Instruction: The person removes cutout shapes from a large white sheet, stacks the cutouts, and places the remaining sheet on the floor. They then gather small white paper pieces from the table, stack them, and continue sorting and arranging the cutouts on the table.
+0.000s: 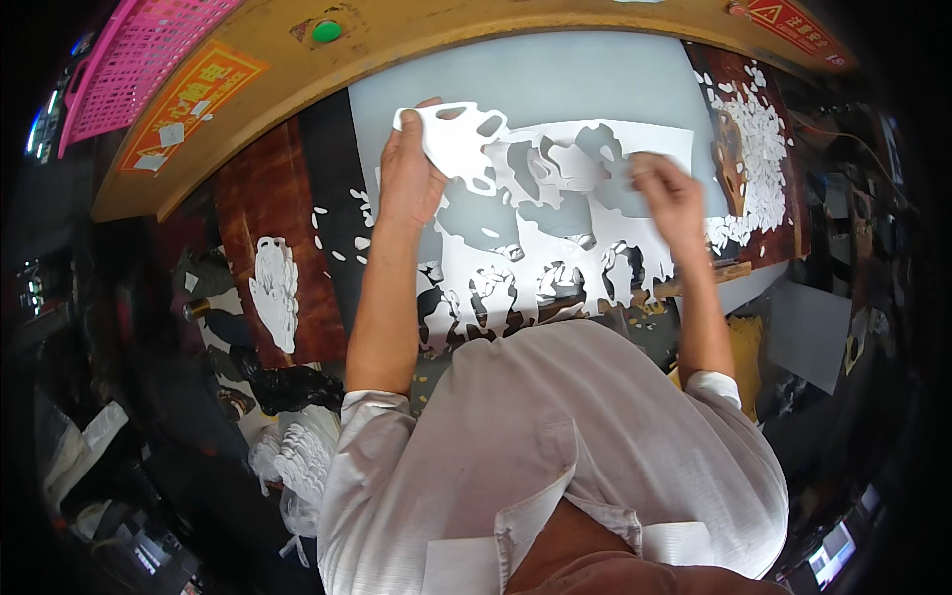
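My left hand (409, 183) is closed on a flat white cut-out piece (454, 139) with several oval holes and a scalloped edge, the thumb on its face. It is held above a large white sheet (666, 144) with several openings cut out of it. The sheet lies on a pale grey board (565, 74) and its near part hangs over the front edge close to my body. Over the sheet's right side is my right hand (672, 198), its fingers bent and smeared by motion; whether they hold anything cannot be made out.
Small white offcuts (762, 159) lie heaped on the reddish-brown table at the right. At the left rests a stack of white cut-out pieces (275, 288). A yellow machine beam (426, 45) with a green button (326, 32) spans the far side. A pink basket (149, 59) stands far left.
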